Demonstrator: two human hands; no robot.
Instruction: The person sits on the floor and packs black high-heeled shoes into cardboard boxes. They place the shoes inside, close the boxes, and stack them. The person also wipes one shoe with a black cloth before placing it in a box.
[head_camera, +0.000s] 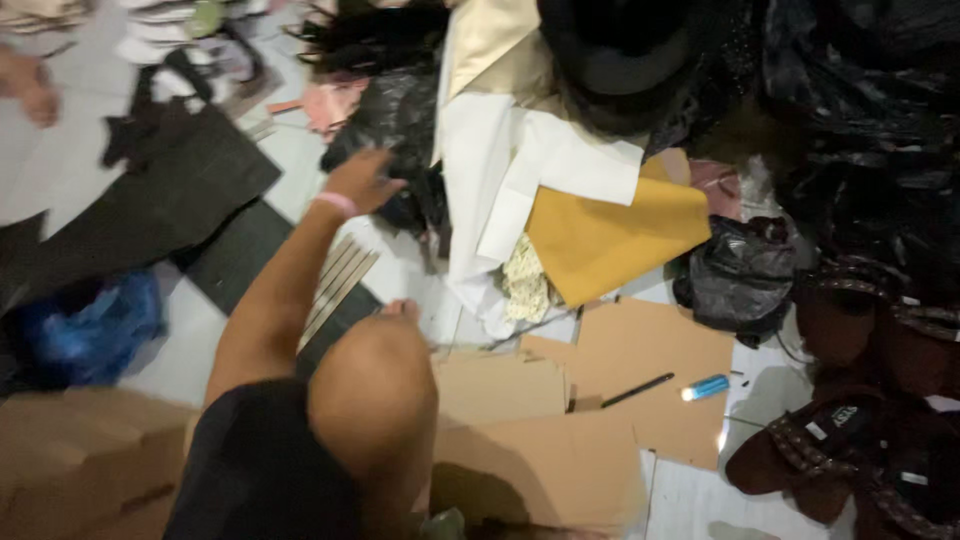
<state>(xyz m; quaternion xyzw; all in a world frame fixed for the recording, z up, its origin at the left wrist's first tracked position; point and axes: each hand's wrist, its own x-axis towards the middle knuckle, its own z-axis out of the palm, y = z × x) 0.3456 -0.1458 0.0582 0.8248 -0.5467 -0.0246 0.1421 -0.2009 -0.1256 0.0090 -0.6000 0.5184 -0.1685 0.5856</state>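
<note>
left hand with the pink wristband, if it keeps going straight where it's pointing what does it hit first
Most likely the black plastic bag: the left hand reaches up and right, fingers at or almost on the bag's crinkled edge. The frame is blurred, so contact is unclear. White sheets lie just beyond.

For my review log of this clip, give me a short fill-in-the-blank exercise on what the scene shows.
1. The left hand reaches toward a crumpled ____ plastic bag.
2. The wrist of that hand wears a ____ band.
3. Beside the black pen on the cardboard lies a ____ lighter.

Missing words: black; pink; blue
</note>
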